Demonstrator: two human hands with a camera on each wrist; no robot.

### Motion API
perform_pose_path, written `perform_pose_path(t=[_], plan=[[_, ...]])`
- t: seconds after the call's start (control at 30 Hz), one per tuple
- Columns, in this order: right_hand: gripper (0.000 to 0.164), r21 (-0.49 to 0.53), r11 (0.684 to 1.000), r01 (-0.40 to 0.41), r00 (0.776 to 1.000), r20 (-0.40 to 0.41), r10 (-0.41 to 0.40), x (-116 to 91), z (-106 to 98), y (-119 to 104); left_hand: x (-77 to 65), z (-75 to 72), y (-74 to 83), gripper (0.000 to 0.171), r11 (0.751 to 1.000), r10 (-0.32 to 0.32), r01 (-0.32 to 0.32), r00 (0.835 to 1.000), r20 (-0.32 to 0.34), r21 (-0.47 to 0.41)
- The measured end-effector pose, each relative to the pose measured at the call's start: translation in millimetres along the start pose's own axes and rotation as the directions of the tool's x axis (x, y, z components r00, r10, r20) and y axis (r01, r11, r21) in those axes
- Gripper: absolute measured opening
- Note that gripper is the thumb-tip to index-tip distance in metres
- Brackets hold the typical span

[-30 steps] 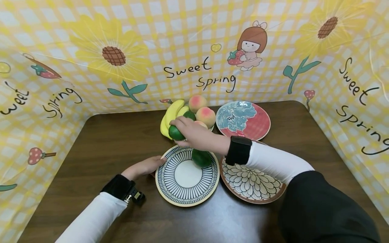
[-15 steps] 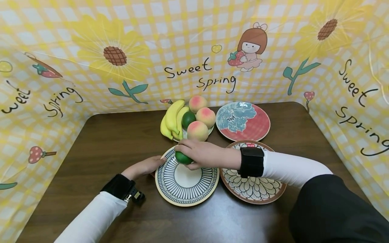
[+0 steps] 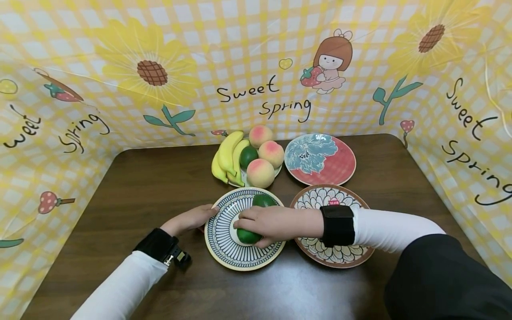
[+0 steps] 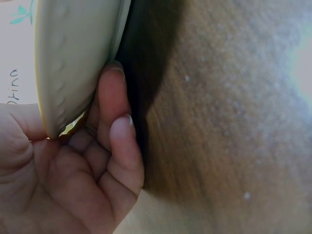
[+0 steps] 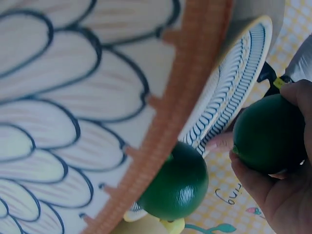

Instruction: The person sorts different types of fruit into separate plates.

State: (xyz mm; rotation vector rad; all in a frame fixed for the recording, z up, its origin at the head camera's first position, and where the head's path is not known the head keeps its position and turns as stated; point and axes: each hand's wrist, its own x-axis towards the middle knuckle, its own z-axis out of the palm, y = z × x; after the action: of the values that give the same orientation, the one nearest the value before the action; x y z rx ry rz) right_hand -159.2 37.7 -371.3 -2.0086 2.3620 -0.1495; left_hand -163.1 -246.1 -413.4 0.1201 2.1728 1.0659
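Right hand curled round a glossy dark-green ovoid fruit over the round, blue-striped white plate; left hand pinches its rim. Uneven release could roll it against the similar glossy green fruit.

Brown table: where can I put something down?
There's bare table left of the bananas and left hand, and below the striped plate in the head view. The red plate is free. The striped plate is crowded: right hand and two green fruits.
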Motion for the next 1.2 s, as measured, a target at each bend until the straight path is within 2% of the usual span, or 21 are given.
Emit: perform_pose_path(t=[0.3,0.47,0.73,0.93,1.2], plan=[[0.056,-0.019,0.999,0.028,0.994,0.107,-0.026,-0.9,14.3,-4.1,2.3,2.3,-0.4,0.044,1.0,0.004,-0.004,1.0,-0.009,-0.002],[0.054,-0.046,0.998,0.033,0.991,0.134,-0.027,-1.1,18.5,-4.9,2.6,2.6,2.0,0.044,1.0,-0.01,0.01,1.0,-0.019,-0.002],[0.059,-0.025,1.0,-0.016,0.981,0.194,0.02,0.9,19.6,-4.2,0.4,2.6,4.1,0.046,1.0,-0.009,0.01,1.0,-0.023,0.016],[0.06,-0.009,1.0,-0.023,0.979,0.203,0.025,2.5,20.1,-3.9,1.4,2.8,3.3,0.045,1.0,-0.028,0.028,0.999,-0.026,0.012],[0.064,0.008,1.0,0.011,0.981,0.196,-0.012,2.9,20.8,-5.3,0.4,2.8,1.5,0.046,1.0,-0.007,0.007,1.0,-0.013,0.001]])
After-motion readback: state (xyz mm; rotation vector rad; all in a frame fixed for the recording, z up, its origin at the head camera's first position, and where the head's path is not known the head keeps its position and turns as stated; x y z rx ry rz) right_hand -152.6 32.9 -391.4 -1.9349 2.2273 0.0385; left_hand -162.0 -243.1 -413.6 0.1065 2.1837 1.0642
